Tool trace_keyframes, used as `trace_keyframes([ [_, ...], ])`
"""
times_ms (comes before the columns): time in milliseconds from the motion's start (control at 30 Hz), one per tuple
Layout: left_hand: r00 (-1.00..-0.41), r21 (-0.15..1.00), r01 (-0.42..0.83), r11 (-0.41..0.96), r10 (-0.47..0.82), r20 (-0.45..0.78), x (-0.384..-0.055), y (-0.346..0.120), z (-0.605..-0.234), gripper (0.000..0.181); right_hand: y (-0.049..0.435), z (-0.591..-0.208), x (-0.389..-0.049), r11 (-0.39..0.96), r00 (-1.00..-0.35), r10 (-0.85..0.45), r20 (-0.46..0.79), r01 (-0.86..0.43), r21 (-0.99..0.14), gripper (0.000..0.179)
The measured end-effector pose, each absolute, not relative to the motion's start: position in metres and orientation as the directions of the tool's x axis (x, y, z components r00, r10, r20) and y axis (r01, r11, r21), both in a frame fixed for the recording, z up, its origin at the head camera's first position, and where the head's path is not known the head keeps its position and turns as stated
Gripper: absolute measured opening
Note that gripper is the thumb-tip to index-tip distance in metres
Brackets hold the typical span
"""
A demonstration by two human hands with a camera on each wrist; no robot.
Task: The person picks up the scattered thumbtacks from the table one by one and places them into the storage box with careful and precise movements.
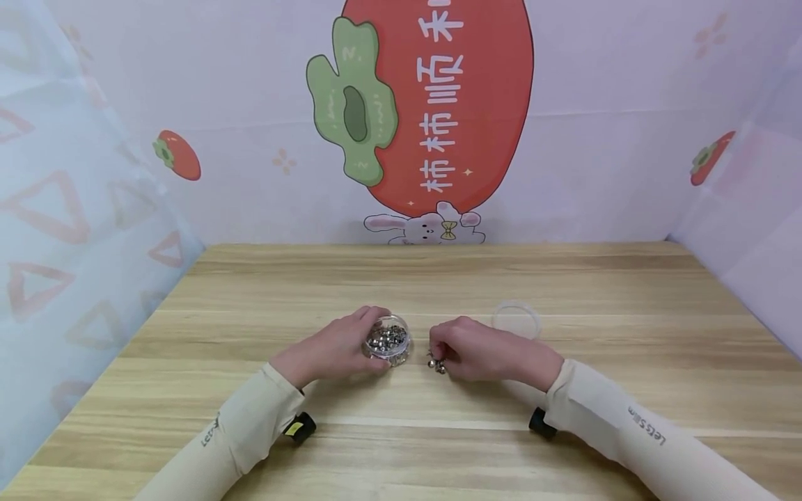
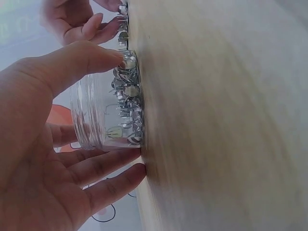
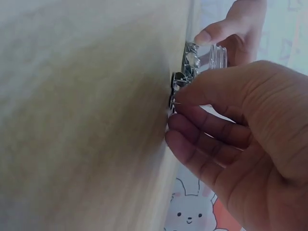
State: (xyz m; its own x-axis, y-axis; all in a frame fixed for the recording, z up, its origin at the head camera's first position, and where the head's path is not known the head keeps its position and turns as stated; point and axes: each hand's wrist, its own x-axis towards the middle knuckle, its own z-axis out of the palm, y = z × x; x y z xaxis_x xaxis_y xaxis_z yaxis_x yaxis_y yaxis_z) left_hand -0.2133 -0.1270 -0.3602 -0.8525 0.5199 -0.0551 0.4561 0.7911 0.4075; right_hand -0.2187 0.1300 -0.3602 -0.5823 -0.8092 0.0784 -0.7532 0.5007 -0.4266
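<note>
A small round clear jar point(image 1: 397, 324) stands upright on the table, without a lid on its threaded rim, holding many silvery thumbtacks point(image 2: 127, 96). My left hand point(image 1: 344, 348) grips it from the left, thumb on the near side and fingers round the far side. Just to the right of the jar, several loose thumbtacks point(image 1: 436, 364) lie on the wood. Over them, my right hand point(image 1: 479, 350) has its fingers curled down to the table. In the right wrist view a tack's pin point(image 3: 177, 102) shows between thumb and fingertips, which pinch it; the fingers partly hide the pile.
A clear round lid point(image 1: 516, 320) lies flat behind my right hand. The wood-grain table point(image 1: 401, 445) meets a printed backdrop point(image 1: 263, 188) along its back edge. Black wrist cameras point(image 1: 301, 427) hang below both sleeves, close over the table.
</note>
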Motion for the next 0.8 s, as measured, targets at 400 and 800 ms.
trace_keyframes([
  [400,-0.856,0.412,0.454,0.79,0.515,-0.045,-0.212,-0.128,-0.361,0.08,0.128,-0.362,-0.22,0.511,-0.582,-0.808,0.092,-0.769,-0.384,0.023],
  [800,-0.852,0.411,0.459,0.787,0.521,-0.046,-0.213,-0.127,-0.36,0.078,0.099,-0.33,-0.222,0.488,-0.595,-0.777,0.205,-0.775,-0.401,0.012],
])
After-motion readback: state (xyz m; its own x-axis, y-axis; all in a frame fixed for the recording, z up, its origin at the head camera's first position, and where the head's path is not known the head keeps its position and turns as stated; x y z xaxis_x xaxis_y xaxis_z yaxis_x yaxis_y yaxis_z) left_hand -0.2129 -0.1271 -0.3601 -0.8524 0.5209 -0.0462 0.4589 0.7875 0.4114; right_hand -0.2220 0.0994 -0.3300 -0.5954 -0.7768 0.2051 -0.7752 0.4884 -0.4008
